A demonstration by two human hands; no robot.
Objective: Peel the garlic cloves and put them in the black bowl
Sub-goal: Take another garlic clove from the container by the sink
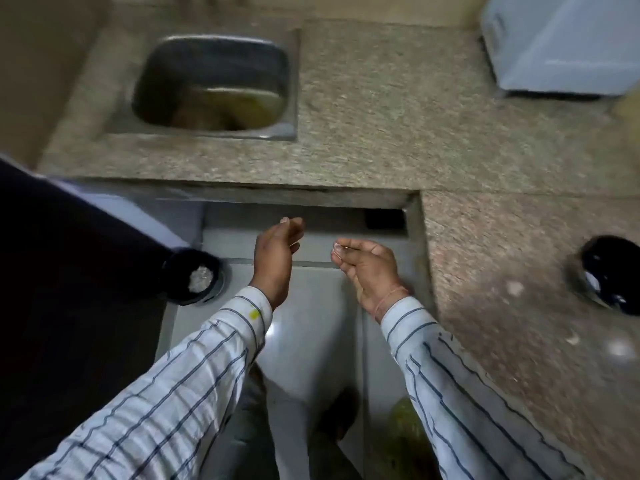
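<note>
The black bowl (609,275) stands on the granite counter at the far right; the blur hides what is in it. Pale bits that look like garlic cloves (515,288) lie on the counter just left of and below it. Both my hands hang over the floor in the counter's inner corner, well left of the bowl. My left hand (277,252) is held edge-up with relaxed fingers and holds nothing. My right hand (363,263) is palm-up with fingers loosely curled, and nothing shows in it.
A small black bin (195,277) with whitish peels in it sits on the floor by my left hand. A steel sink (211,81) is set in the counter (381,116) ahead. A pale blue box (561,43) stands at the back right. A dark shape fills the left edge.
</note>
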